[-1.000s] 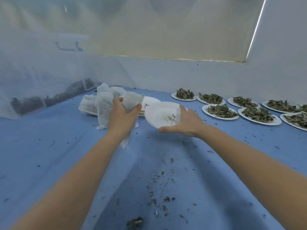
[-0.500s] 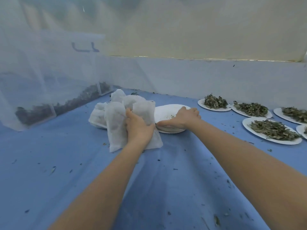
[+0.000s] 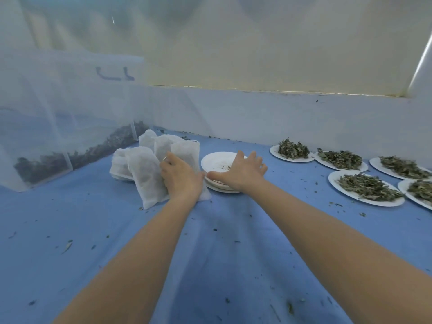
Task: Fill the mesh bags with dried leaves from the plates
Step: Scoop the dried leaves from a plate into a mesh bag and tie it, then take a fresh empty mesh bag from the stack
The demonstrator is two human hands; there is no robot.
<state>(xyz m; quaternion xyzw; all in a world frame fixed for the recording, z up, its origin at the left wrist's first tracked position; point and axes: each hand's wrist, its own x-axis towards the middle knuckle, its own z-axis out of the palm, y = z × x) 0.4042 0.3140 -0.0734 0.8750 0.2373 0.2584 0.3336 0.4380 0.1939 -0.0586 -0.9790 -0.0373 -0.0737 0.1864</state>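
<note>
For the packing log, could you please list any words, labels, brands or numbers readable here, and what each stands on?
None can be read. The mesh bags, the stacked empty plates, the plates of dried leaves and the blue cloth show no print. The clear plastic bin bears only a blue handle shape, no lettering.

Both bare forearms extended forward from the lower edge of the view, converging slightly toward the hands. The left hand (image 3: 181, 177) was seen from the back, its fingers curled forward around white fabric, the fingertips hidden from the camera. The right hand (image 3: 240, 173) lay palm down with fingers straight and slightly spread, the thumb pointing left, its tip just beside the left hand. Both wrists were roughly straight.
</note>
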